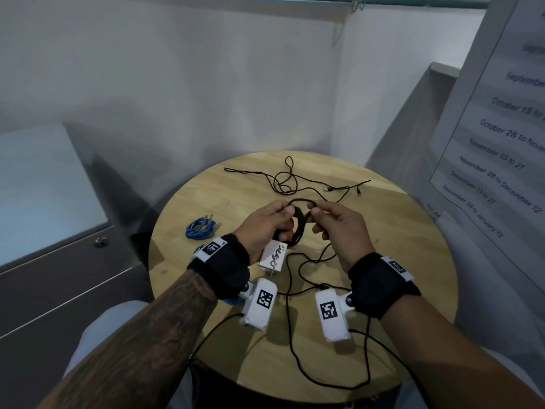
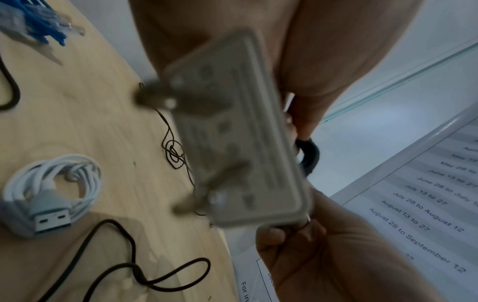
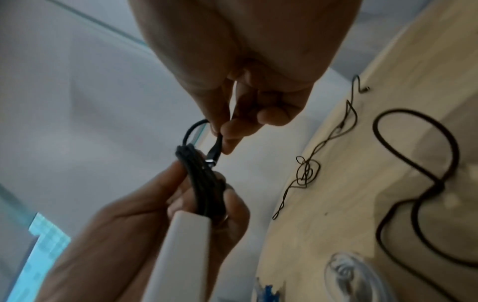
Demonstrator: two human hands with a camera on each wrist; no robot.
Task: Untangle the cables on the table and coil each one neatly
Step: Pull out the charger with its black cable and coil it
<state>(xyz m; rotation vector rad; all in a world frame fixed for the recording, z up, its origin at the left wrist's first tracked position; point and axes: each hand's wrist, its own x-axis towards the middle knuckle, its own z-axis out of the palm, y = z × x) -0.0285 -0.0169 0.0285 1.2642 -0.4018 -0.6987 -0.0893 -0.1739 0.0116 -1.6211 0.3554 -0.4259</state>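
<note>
**Last turn of the black cord: where the coil could come undone**

Nearest the person, loose black cord (image 1: pixel 290 293) trails in open bends across the round tabletop (image 1: pixel 413 261). I cannot tell whether it belongs to the coil in hand or runs from the wrist cameras. If it is a tail of the coil, a tug on it could drag the loops out of shape.

Above the middle of the tabletop, the left hand (image 1: pixel 265 224) has its fingers curled round a bundle of black loops, the coil (image 3: pixel 204 181), with a white charger block (image 1: pixel 272 256) hanging below it. That block is the main risk: its weight pulls down on the loops, and a slack hold would let them slide and spring open. The right hand (image 1: pixel 336 228) pinches the cord's plug end (image 3: pixel 214 151) between thumb and fingertips, just beside the top of the coil. If the end is let go before it is tucked through or wrapped round, the stiff cord would likely unwind.

At the left sit a blue coiled cable (image 1: pixel 200 227) and, nearer, a white coiled cable (image 2: pixel 51 188); setting the block down carelessly could knock either one.

Farthest off lies a thin black cable (image 1: pixel 287 181), knotted at its middle. Pulling its ends hard would probably tighten that snarl rather than free it.
</note>
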